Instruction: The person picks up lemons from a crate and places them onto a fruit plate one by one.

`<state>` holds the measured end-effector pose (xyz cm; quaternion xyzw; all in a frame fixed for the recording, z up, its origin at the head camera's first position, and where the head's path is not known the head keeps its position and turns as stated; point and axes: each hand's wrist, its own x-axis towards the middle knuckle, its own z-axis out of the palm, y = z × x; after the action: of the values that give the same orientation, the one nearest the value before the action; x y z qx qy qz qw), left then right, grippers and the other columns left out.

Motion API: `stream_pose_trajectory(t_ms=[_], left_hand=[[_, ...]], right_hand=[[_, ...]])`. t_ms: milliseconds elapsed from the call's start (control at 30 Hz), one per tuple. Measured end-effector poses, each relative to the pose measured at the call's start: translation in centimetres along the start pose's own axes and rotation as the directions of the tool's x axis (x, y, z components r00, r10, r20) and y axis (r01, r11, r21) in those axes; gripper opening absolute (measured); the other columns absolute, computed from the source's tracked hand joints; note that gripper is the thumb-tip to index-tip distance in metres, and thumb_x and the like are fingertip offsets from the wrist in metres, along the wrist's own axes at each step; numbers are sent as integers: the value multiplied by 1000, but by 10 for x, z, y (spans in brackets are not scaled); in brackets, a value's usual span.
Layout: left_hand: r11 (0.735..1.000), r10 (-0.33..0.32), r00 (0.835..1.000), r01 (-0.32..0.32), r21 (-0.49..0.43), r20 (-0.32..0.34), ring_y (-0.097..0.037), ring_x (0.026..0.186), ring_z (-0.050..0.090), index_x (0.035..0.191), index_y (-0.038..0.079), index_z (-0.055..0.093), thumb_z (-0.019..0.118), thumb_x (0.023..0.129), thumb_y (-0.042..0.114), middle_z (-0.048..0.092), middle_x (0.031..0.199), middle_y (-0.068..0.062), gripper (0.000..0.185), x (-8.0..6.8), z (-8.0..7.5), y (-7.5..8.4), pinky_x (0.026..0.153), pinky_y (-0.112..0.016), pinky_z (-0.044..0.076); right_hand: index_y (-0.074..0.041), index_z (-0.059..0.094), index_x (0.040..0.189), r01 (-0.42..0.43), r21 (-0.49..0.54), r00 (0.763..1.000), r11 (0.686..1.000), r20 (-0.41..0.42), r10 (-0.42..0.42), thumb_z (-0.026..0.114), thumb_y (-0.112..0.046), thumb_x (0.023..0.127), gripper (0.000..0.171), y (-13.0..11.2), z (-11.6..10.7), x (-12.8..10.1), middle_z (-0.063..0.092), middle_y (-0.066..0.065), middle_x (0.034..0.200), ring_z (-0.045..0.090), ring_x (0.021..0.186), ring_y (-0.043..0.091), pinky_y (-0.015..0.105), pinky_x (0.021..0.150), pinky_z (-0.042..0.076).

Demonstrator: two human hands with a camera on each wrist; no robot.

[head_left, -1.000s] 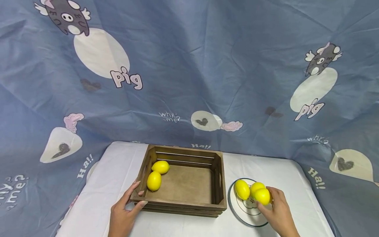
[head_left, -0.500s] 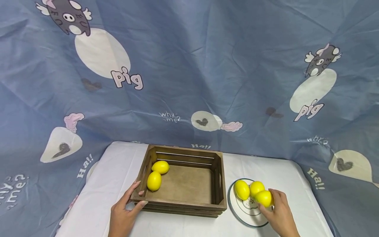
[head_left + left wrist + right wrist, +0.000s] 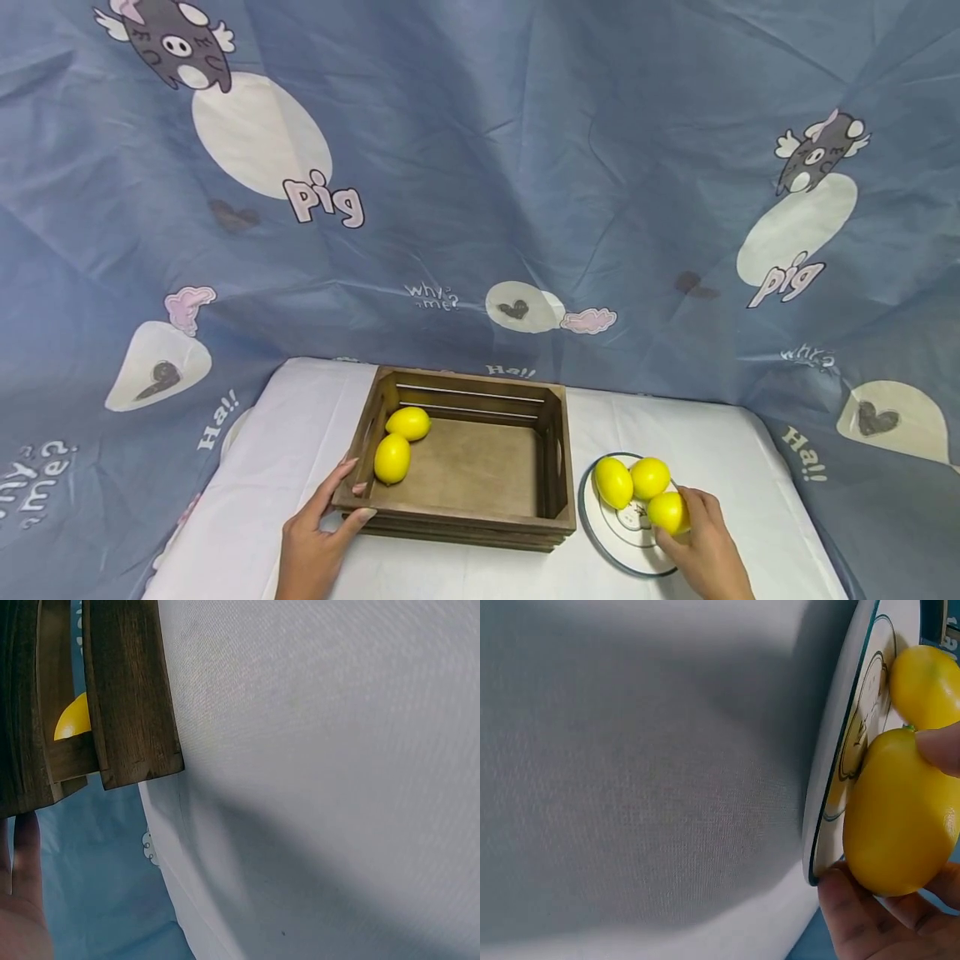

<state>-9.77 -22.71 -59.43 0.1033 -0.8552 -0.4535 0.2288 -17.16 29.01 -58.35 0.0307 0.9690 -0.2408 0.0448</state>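
A brown wooden crate [image 3: 450, 512] stands on the white table with two yellow lemons [image 3: 408, 423] [image 3: 392, 458] in its left end. My left hand [image 3: 330, 508] grips the crate's near left corner, thumb on the front rim. In the left wrist view the crate [image 3: 127, 690], one lemon [image 3: 73, 720] and a fingertip [image 3: 26, 832] show. To the right, a white plate [image 3: 592, 529] with a dark rim carries two lemons [image 3: 613, 482] [image 3: 649, 477]. My right hand [image 3: 693, 533] holds a third lemon [image 3: 667, 512] [image 3: 900, 810] low over the plate's near right part [image 3: 832, 772].
A white cloth [image 3: 465, 575] [image 3: 337, 750] covers the table. A blue sheet with cartoon pigs [image 3: 480, 208] hangs behind and wraps both sides of the table. The crate's right half is bare wood.
My right hand has brought its lemon slightly down and nearer, away from the other two on the plate. The left hand and the crate have not moved.
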Motion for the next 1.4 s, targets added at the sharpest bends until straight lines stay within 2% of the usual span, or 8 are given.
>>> stream_pose_trajectory(t_ms=[133,333,600,767,1067,1200,1400], left_hand=[[1000,-9,1000,9,4,-3,-10,126,59,146,34,62,93,82,20,61,146,3,73,0,0,0,88,-5,45],[1000,-9,1000,9,5,-1,-6,126,57,146,34,62,93,81,19,61,146,3,73,0,0,1,88,-5,46],[1000,11,1000,-12,-18,-5,-1,126,55,146,32,62,93,80,16,61,147,2,75,1,0,1,91,-4,44],[1000,12,1000,-12,-5,-7,-4,126,56,146,33,62,93,80,17,61,146,2,75,1,0,1,90,-4,44],[1000,10,1000,-10,-1,-6,-1,125,55,146,32,63,93,80,18,62,146,1,74,1,0,1,89,-4,45],[1000,3,1000,-3,2,-3,-5,126,56,146,33,63,93,80,18,61,146,2,74,1,0,1,89,-4,45],[1000,1,1000,-1,0,-2,-4,126,56,146,33,63,93,80,19,61,146,4,74,1,-1,1,88,-4,45]], right_hand=[[14,44,145,44,-21,999,999,-18,-44,81,-23,86,79,1,3,1,43,33,137,53,124,50,69,108,42],[17,47,142,93,-35,992,995,-77,-95,82,-18,84,76,0,7,1,46,36,134,52,122,51,69,104,44],[16,46,142,87,-66,989,994,-112,-94,82,-17,84,75,-1,10,2,43,38,138,47,122,54,71,103,43],[14,46,143,73,-70,988,995,-128,-82,83,-16,83,76,-4,11,3,43,38,139,47,122,54,71,103,43],[10,43,147,52,-58,993,997,-101,-57,85,-17,85,80,-4,10,4,40,37,143,44,125,55,72,104,42],[9,41,149,61,-61,993,996,-94,-66,85,-20,86,83,-4,8,3,39,38,144,44,127,56,72,104,42],[9,39,150,90,-103,980,991,-167,-107,89,-21,82,89,-9,2,-1,44,39,140,49,125,58,72,101,44]])
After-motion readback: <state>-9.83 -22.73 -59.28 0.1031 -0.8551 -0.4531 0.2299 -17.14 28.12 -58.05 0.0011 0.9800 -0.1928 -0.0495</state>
